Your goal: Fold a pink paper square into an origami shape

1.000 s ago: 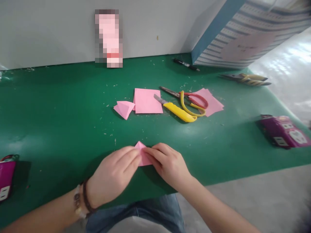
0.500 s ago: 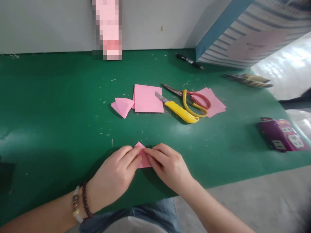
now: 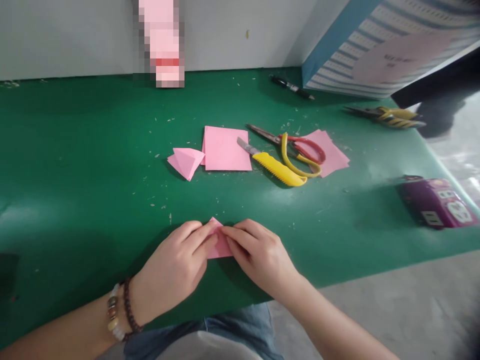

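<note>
Near the front edge of the green table [image 3: 93,200], a small folded piece of pink paper [image 3: 221,246] lies between my hands, its pointed top facing away from me. My left hand [image 3: 182,260] presses and pinches its left side, and my fingers cover part of it. On the right side, the thumb and fingertips of my right hand [image 3: 260,255] pinch the paper's edge. Farther back sit a folded pink paper shape [image 3: 186,162] and a stack of square pink paper [image 3: 226,150]. The blade of a yellow craft knife [image 3: 279,169] rests on the stack's right side.
Scissors with red and yellow handles [image 3: 303,150] lie beside the knife, partly over more pink sheets [image 3: 332,155]. Behind them are a black pen [image 3: 291,87] and yellow-handled pliers [image 3: 393,117]. A purple case [image 3: 437,200] sits at the right; a striped box [image 3: 360,55] stands at the back.
The view has shifted slightly, so the things on the table appear a little higher. Both hands keep their hold on the folded pink paper with almost no visible movement.
</note>
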A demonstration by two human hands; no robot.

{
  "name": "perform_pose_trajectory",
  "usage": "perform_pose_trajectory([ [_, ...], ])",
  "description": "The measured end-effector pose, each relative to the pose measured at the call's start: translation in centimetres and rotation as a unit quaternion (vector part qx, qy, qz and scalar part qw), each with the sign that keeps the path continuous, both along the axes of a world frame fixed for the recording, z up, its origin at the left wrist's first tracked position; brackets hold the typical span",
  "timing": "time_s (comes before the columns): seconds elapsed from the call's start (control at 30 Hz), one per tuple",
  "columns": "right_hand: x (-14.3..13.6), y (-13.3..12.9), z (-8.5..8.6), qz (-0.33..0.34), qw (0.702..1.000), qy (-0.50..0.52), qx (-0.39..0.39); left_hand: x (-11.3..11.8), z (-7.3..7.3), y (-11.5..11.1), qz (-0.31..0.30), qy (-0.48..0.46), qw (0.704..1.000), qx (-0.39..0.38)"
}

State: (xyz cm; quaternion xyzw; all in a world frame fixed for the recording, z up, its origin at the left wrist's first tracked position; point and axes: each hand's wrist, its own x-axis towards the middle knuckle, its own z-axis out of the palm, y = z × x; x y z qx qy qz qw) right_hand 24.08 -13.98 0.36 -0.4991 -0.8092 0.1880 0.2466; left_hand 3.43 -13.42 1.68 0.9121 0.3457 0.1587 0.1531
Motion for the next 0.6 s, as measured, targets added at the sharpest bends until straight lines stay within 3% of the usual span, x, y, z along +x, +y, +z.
perform_pose_trajectory([
  [0.6,-0.35,-0.05,-0.55,-0.004,0.999,0.022,0.043,0.00,-0.08,0.21,0.016,-0.009,0.998,-0.056],
])
